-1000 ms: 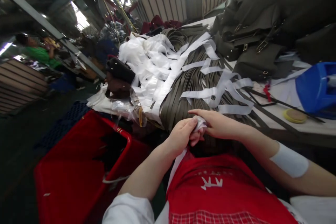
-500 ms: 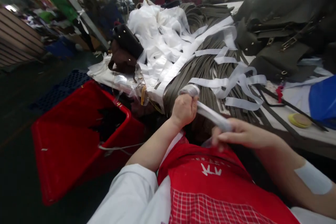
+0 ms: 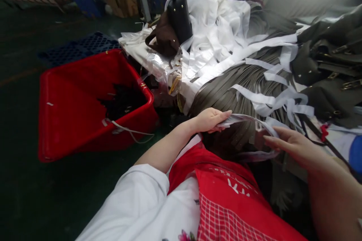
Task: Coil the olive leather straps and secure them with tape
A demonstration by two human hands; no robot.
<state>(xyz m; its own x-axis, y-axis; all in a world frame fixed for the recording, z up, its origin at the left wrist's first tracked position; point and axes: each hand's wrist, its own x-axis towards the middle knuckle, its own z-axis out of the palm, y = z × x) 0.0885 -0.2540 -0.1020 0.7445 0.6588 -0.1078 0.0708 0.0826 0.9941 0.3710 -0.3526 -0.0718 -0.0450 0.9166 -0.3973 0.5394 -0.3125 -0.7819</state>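
Head view: gripped white strip (image 3: 242, 117) in closed fingers of left hand (image 3: 211, 120), arched it lengthwise rightward from those fingertips, in front of grey straps (image 3: 220, 96), towards equally near right hand (image 3: 292, 146), couldn't tell if pinched or merely touched there.

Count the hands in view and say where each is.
2. The left hand grips the pale strip near the picture's centre; the right hand is farther right, on that same strip. No other hand shows.
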